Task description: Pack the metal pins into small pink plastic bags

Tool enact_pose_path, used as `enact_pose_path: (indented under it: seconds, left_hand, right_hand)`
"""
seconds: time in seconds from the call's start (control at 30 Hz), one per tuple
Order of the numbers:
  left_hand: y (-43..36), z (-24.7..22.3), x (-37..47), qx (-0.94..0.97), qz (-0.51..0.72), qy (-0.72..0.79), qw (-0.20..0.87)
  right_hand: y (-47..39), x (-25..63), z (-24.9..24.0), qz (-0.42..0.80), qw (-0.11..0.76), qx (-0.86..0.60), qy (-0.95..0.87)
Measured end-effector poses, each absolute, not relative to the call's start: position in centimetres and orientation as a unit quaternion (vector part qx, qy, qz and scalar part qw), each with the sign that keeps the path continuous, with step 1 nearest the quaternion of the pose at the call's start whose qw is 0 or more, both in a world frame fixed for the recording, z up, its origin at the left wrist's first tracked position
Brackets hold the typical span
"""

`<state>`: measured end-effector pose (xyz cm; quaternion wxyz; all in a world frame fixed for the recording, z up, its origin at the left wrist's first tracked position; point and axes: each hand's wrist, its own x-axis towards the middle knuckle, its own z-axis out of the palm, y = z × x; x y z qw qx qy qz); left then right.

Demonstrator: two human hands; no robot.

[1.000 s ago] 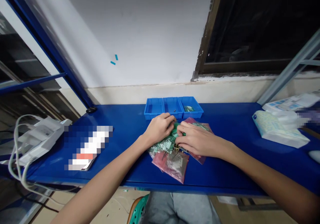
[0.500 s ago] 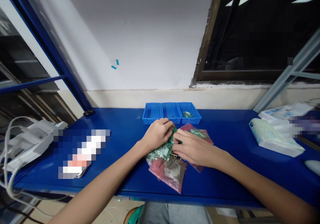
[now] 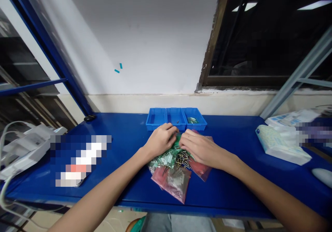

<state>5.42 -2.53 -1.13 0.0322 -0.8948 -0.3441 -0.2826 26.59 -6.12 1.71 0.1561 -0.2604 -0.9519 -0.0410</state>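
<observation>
My left hand is closed, its fingertips curled over a crinkled green plastic bag. From the other side my right hand bends its fingers onto the same green bag, close to the left fingertips, which are partly hidden. A loose heap of metal screws lies just below the hands. Nearer to me is a pink see-through bag on the table. Another pink bag sticks out from under my right hand.
Behind the hands stand three joined blue bins; small items lie in the middle and right ones. On the right of the blue table are a tissue pack and a white mouse-like object. White power strips with cables sit left.
My right hand has moved up and away from the screw heap, which now shows more fully. My left hand stays on the green bag. The whole view has shifted slightly.
</observation>
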Motion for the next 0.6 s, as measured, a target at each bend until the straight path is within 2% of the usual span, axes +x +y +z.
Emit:
enact_pose_path:
  seconds: [0.27,0.47,0.6]
  left_hand:
    - [-2.9,-0.7,5.6,-0.895,-0.282,-0.345,0.032]
    - [-2.9,-0.6,5.6,-0.883,-0.293,-0.364,0.035]
    - [-3.1,-0.4,5.6,-0.879,-0.305,-0.364,0.041]
  right_hand:
    - [-5.0,26.6,0.3,0.030,0.265,-0.319,-0.909]
    - [-4.4,26.8,0.0,0.034,0.296,-0.341,-0.891]
    - [-4.1,26.4,0.0,0.074,0.348,-0.374,-0.857]
